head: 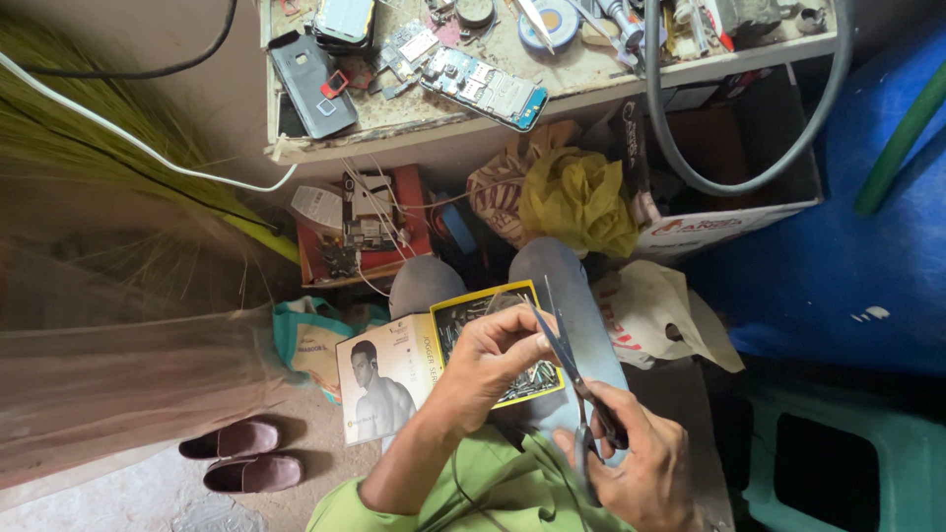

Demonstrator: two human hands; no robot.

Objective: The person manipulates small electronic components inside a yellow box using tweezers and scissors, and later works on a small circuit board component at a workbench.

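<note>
Up close, thin clear plastic film (507,303) between open scissors (564,357).

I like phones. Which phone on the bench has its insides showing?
The long phone with a blue edge, lying slanted near the bench's front edge, shows bare circuit parts. The dark grey phone left of it is covered.

Flat yellow-black-white box (448,360) on lap under left hand (498,355); white-red carton (724,212) below desk's right edge, poss. open.
</note>
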